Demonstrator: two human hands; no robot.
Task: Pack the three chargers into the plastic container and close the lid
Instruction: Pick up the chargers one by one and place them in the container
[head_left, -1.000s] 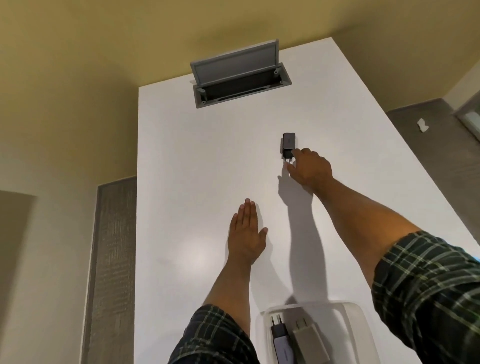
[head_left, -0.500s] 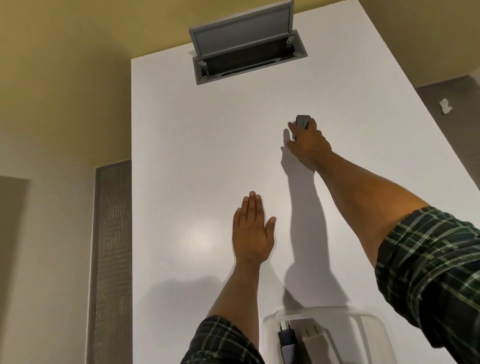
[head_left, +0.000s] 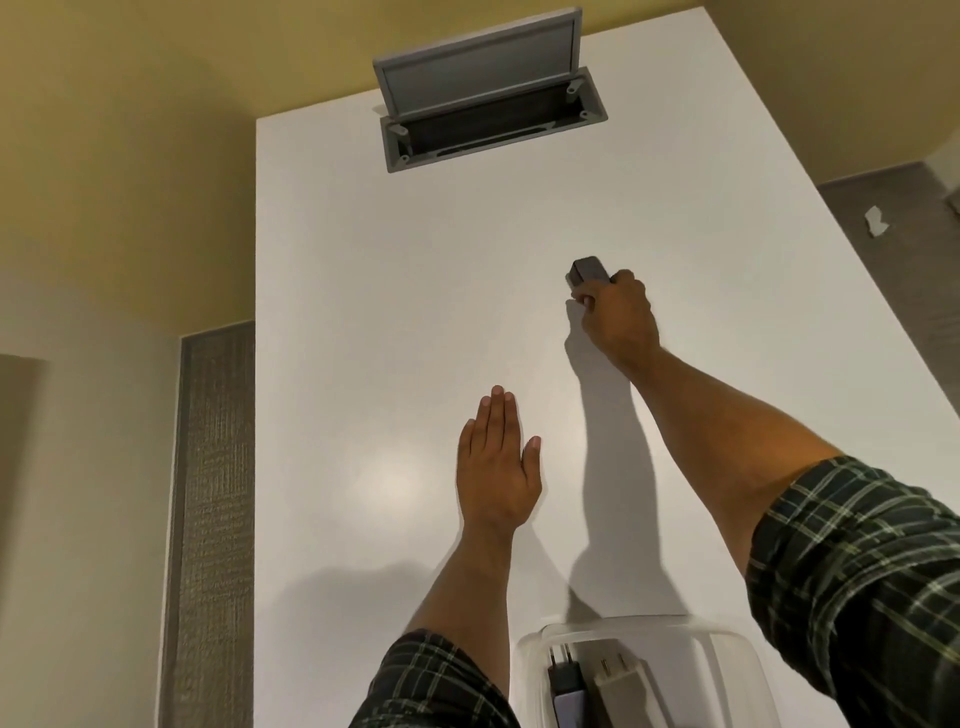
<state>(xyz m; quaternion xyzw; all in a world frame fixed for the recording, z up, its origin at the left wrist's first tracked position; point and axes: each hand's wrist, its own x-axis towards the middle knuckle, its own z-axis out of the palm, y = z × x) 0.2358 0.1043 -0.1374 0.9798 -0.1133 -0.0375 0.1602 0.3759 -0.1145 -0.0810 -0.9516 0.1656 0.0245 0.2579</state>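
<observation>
Now, in the head view, the right hand (head_left: 618, 317) has closed its fingers around the dark charger (head_left: 587, 271) at about one o'clock on the white table (head_left: 363, 312), where a second ago it only touched its near end. The left hand (head_left: 496, 462) stays flat and empty, fingers together, near the middle. Two chargers already lie in the plastic container (head_left: 727, 670) at five o'clock, so this third one likely goes there next; no lid is in view.

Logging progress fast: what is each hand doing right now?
Left hand: open, flat on the white table, holding nothing.
Right hand: closed around the dark charger.
</observation>
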